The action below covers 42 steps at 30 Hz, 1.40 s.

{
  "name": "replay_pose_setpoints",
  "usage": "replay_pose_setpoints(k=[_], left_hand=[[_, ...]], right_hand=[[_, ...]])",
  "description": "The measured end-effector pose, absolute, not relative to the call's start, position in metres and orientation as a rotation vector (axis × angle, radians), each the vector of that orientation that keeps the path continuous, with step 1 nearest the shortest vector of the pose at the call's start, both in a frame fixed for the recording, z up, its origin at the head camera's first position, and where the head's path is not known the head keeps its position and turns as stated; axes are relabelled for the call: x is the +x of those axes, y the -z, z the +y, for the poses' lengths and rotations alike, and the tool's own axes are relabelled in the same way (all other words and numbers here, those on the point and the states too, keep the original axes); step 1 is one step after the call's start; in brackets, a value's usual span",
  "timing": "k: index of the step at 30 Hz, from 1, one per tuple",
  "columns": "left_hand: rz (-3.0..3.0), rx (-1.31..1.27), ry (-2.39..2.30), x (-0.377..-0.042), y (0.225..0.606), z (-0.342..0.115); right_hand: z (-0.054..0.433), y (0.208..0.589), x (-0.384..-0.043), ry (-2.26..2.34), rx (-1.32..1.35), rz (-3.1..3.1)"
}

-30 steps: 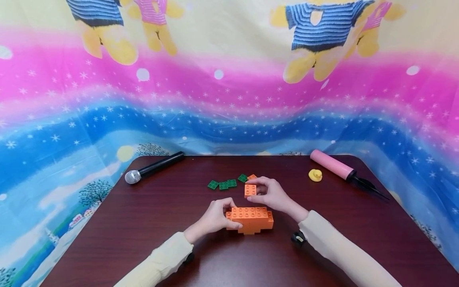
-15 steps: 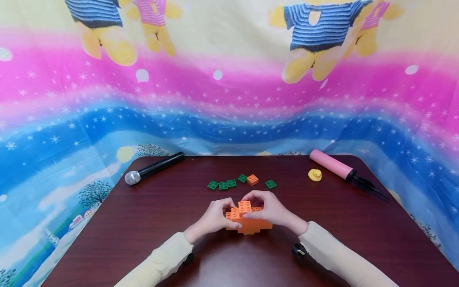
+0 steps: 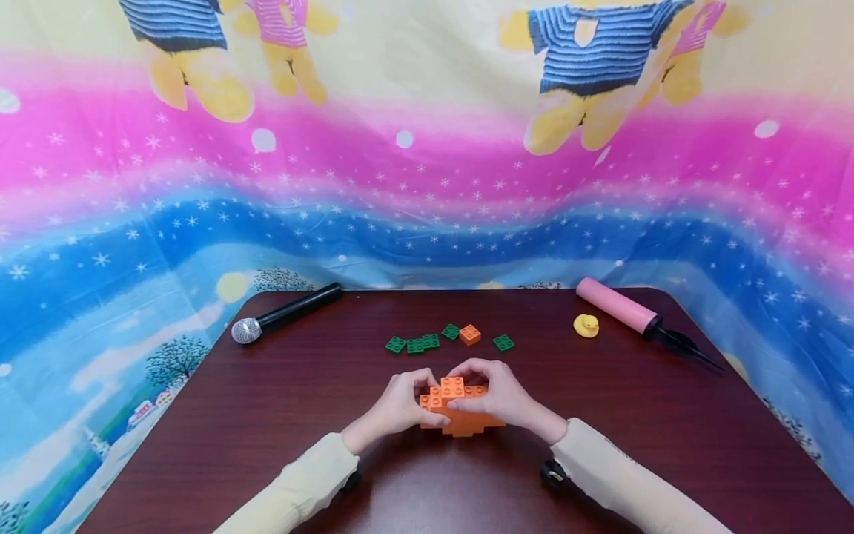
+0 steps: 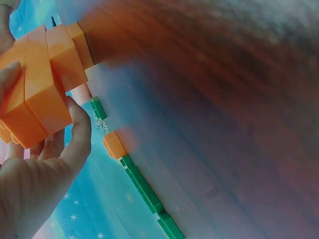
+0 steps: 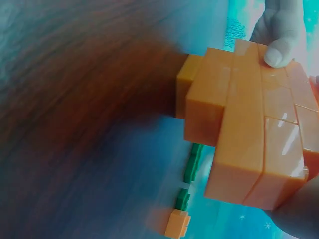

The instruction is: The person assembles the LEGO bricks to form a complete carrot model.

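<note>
Moved brick: orange two-by-two toy brick (image 3: 452,386), held beyond the stack a second ago, now down at its top, just right of the left hand's fingers.
Right hand (image 3: 502,391): brought in with it, thumb and forefinger clamped on that small brick.
Left hand (image 3: 394,404): curled round the left end, thumb on the near face, fingers behind.
Orange brick stack (image 3: 462,423): between both hands, mid-table, upright, stepped, narrower at its base; studs show on top.
Joint: from where I stand, I can't quite tell whether the small brick is fully seated.
</note>
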<state>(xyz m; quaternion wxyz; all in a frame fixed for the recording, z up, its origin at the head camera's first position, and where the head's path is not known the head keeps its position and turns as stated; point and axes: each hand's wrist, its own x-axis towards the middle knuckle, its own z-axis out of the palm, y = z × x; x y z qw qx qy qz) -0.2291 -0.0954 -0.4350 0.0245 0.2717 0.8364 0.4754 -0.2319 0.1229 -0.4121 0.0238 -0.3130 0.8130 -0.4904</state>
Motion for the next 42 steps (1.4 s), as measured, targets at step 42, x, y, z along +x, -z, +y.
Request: replay_pose_setpoints(k=[42], left_hand=[[2.583,0.843,-1.468,-0.2328,0.4354,-0.0951]], right_hand=[[0.1221,0.4134,-0.2358,1.438,-1.064,2.603]])
